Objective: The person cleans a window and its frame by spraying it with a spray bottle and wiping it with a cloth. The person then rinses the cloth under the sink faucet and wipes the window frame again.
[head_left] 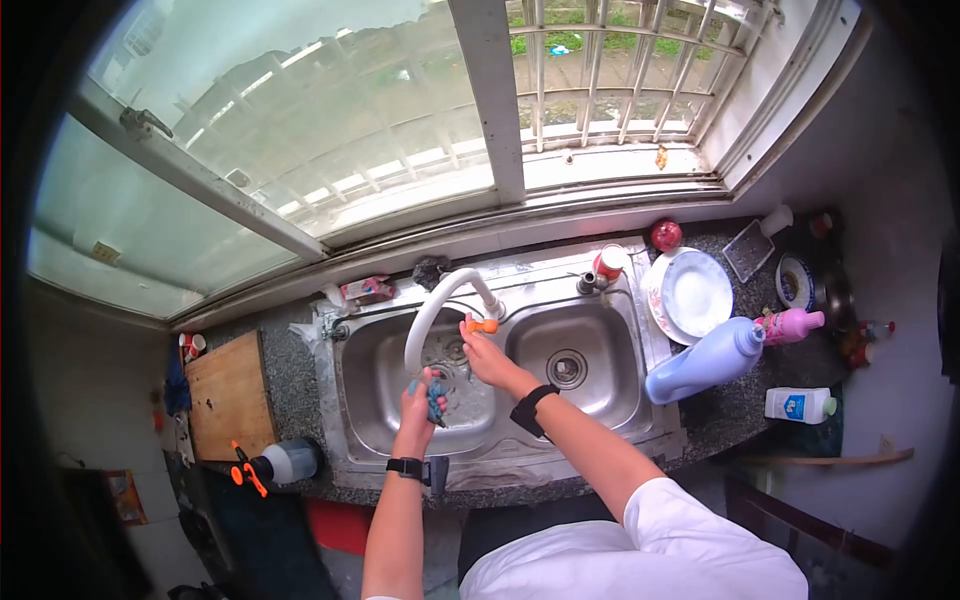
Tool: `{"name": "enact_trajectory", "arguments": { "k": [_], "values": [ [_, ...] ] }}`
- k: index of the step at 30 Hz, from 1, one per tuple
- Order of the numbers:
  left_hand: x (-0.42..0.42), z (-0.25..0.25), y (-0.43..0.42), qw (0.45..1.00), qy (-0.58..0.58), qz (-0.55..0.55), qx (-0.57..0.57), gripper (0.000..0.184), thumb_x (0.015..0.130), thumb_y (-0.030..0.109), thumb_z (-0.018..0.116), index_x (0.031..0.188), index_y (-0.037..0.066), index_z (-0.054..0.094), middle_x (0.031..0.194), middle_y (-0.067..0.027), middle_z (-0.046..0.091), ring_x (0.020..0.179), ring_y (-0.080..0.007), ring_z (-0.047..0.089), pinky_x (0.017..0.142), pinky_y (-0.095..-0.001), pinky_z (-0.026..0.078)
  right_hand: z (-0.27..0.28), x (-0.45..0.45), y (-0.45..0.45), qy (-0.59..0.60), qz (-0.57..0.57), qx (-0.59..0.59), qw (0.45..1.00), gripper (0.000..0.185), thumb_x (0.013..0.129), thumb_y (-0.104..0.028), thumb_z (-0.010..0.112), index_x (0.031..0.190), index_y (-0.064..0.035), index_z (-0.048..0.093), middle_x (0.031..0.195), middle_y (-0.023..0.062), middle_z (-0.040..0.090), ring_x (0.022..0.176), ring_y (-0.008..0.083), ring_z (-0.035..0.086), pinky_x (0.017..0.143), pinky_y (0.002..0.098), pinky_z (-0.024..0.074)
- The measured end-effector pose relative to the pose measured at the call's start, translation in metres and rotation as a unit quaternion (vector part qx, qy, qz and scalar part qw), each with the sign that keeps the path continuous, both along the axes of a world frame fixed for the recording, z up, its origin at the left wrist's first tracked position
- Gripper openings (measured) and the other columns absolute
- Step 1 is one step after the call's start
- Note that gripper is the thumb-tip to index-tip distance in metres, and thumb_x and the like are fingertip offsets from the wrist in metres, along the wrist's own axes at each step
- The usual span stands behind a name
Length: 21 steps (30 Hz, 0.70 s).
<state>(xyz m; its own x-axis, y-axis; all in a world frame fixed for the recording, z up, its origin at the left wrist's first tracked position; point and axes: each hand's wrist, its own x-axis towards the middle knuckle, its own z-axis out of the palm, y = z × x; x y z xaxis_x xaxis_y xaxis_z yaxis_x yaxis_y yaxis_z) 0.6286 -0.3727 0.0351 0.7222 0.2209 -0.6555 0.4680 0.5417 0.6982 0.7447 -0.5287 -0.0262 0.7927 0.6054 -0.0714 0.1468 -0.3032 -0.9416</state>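
Observation:
Over the left sink basin (370, 385), my left hand (418, 403) is closed around a wet blue-grey cloth (436, 398). My right hand (484, 352) is above the divider between the basins, its fingers stretched out beside a small orange piece (484, 326) at the faucet. The white curved faucet (424, 325) arches over the left basin, just above my left hand. Water and a drain show at the bottom of that basin. The right basin (610, 365) has a round drain strainer (566, 369).
Stacked plates (697, 295), a lilac bottle (706, 362), a pink bottle (790, 326) and a white bottle (797, 405) stand on the right. To the left are a cutting board (230, 395) and a spray bottle (290, 461). A window frame (487, 100) is behind.

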Motion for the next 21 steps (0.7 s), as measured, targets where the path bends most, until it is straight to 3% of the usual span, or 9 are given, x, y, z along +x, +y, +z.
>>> {"name": "enact_trajectory", "arguments": {
  "k": [2,3,4,5,6,7,9,12,21],
  "values": [
    [-0.003,0.000,-0.004,0.998,0.001,0.054,0.016,0.038,0.098,0.032,0.063,0.118,0.000,0.056,0.089,-0.0075,0.064,0.073,-0.0193,0.067,0.054,-0.0274,0.052,-0.015,-0.006,-0.002,0.001,-0.029,0.024,0.999,0.056,0.103,-0.013,0.042,0.152,0.0027,0.024,0.157,0.0256,0.029,0.143,0.0367,0.035,0.116,0.0361,0.0287],
    [-0.008,-0.010,0.003,0.999,-0.021,0.040,-0.005,0.036,0.101,0.029,0.058,0.121,-0.001,0.055,0.101,-0.0126,0.067,0.088,-0.0257,0.071,0.064,-0.0311,0.057,-0.031,-0.009,0.000,0.039,-0.081,0.095,0.991,0.055,0.102,-0.013,0.044,0.153,0.0001,0.026,0.157,0.0215,0.030,0.141,0.0321,0.038,0.113,0.0357,0.0324],
    [-0.008,-0.013,0.005,0.999,-0.025,0.042,-0.012,0.036,0.101,0.029,0.058,0.121,-0.001,0.055,0.101,-0.0126,0.067,0.088,-0.0257,0.071,0.064,-0.0311,0.057,-0.022,-0.008,-0.001,0.074,-0.129,0.164,0.975,0.055,0.102,-0.013,0.045,0.154,-0.0026,0.028,0.158,0.0175,0.032,0.140,0.0275,0.041,0.110,0.0352,0.0361],
    [-0.013,-0.016,0.009,0.999,-0.029,0.029,0.017,0.036,0.101,0.030,0.058,0.122,0.001,0.055,0.101,-0.0116,0.066,0.086,-0.0227,0.069,0.062,-0.0297,0.055,-0.014,-0.014,-0.007,0.222,-0.151,0.239,0.933,0.046,0.101,-0.012,0.047,0.146,-0.0047,0.044,0.150,0.0115,0.046,0.132,0.0180,0.049,0.100,0.0332,0.0447],
    [-0.019,-0.019,0.013,0.998,-0.032,0.012,0.046,0.036,0.101,0.032,0.059,0.122,0.003,0.054,0.101,-0.0106,0.066,0.084,-0.0198,0.068,0.060,-0.0283,0.053,0.000,-0.019,-0.014,0.222,-0.151,0.235,0.934,0.046,0.101,-0.012,0.047,0.146,-0.0047,0.044,0.150,0.0115,0.046,0.132,0.0180,0.049,0.100,0.0332,0.0447],
    [-0.019,-0.026,0.017,0.997,-0.019,0.023,0.065,0.039,0.100,0.040,0.058,0.115,0.004,0.055,0.094,-0.0075,0.063,0.065,-0.0134,0.060,0.050,-0.0241,0.045,0.013,-0.020,-0.026,0.245,-0.098,0.199,0.944,0.038,0.101,-0.012,0.047,0.138,-0.0032,0.052,0.137,0.0100,0.056,0.121,0.0160,0.055,0.094,0.0309,0.0470],
    [-0.015,-0.044,0.024,0.999,-0.010,0.028,0.038,0.041,0.100,0.043,0.057,0.114,0.004,0.056,0.093,-0.0068,0.062,0.059,-0.0110,0.053,0.046,-0.0233,0.039,0.033,-0.035,-0.042,0.284,-0.050,0.172,0.942,0.027,0.099,-0.011,0.047,0.117,-0.0035,0.066,0.109,0.0047,0.072,0.096,0.0111,0.066,0.076,0.0284,0.0508],
    [-0.021,-0.033,0.036,0.998,0.027,0.060,0.025,0.051,0.097,0.058,0.052,0.103,0.008,0.055,0.084,-0.0035,0.057,0.046,-0.0066,0.037,0.039,-0.0224,0.026,0.061,-0.059,-0.063,0.276,-0.040,0.092,0.956,0.027,0.099,-0.013,0.048,0.118,-0.0037,0.066,0.104,0.0049,0.073,0.091,0.0111,0.068,0.073,0.0249,0.0505],
    [-0.024,-0.025,0.050,0.993,0.034,0.115,0.005,0.059,0.095,0.069,0.043,0.093,0.011,0.047,0.065,-0.0002,0.046,0.043,-0.0081,0.030,0.039,-0.0240,0.022,0.085,-0.100,-0.084,0.256,-0.083,0.096,0.958,0.027,0.102,-0.014,0.044,0.118,-0.0049,0.063,0.100,0.0055,0.073,0.089,0.0117,0.068,0.073,0.0242,0.0481]
  ]
}}
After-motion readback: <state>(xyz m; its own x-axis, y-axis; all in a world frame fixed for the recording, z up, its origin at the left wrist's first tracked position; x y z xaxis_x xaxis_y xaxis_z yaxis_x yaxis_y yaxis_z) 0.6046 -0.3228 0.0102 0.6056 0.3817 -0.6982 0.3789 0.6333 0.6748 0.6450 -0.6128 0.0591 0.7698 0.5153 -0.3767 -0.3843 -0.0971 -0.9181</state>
